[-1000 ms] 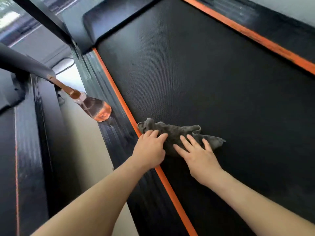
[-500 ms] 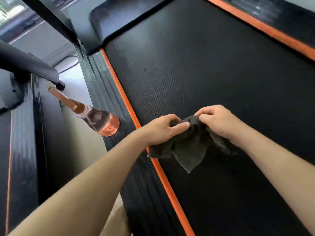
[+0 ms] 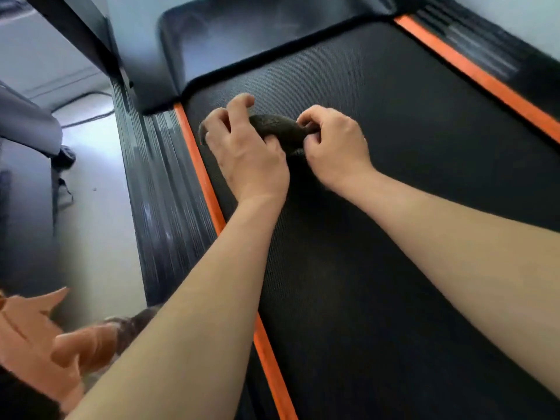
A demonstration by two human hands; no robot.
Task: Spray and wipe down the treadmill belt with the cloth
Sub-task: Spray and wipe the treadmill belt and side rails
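Observation:
The black treadmill belt (image 3: 394, 183) fills the middle and right of the head view, edged by orange stripes. A dark grey cloth (image 3: 278, 128) is bunched up near the belt's far left end. My left hand (image 3: 245, 150) covers the cloth's left part with curled fingers around it. My right hand (image 3: 333, 140) pinches the cloth's right end. Most of the cloth is hidden under my hands. The spray bottle is out of sight.
The black ribbed side rail (image 3: 157, 183) runs along the belt's left, with pale floor (image 3: 100, 213) beyond it. The black motor cover (image 3: 242, 34) lies past the belt's far end. Blurred orange-and-brown cloth (image 3: 45, 344) sits at the lower left.
Both hands lifted the cloth off the belt, bunched it, and carried it forward toward the belt's far end. The view shifted forward, and the spray bottle dropped out of frame.

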